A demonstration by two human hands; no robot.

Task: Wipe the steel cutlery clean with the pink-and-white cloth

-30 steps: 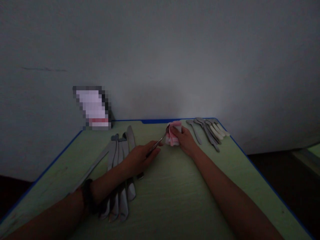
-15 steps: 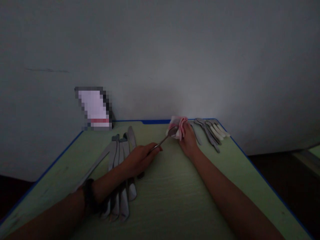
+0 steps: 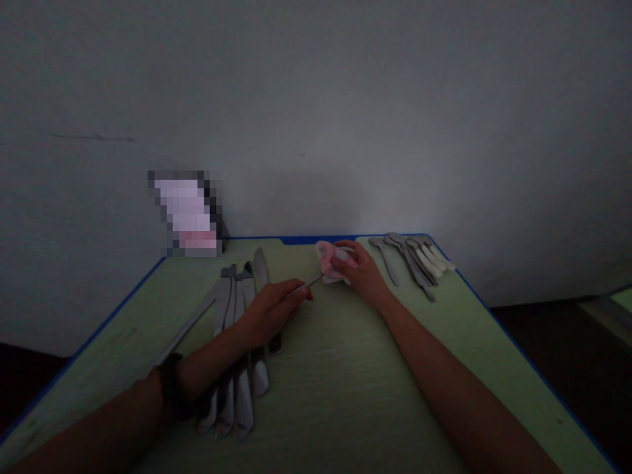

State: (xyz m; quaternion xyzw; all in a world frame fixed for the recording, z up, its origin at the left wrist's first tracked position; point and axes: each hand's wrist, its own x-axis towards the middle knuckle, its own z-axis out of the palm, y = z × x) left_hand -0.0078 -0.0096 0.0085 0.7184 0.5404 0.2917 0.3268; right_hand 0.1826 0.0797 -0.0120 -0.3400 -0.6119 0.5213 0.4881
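My left hand is closed around the handle of a metal spoon, which points up and to the right. In my right hand is a pink and white cloth, folded over the far end of the spoon, so the bowl is hidden. Both hands are above the middle of the green table. Under and beside my left forearm lie several long metal utensils with broad handles, among them a table knife.
Several spoons lie at the back right, a few with white handles. Left of them is a single spoon. A blurred-out device with a lit screen leans on the wall at the back left. Blue edging rims the table.
My right hand has moved left with the cloth and turned, and the cloth now covers the spoon's bowl, which showed before. My left hand has shifted slightly left. The single spoon at right is uncovered.
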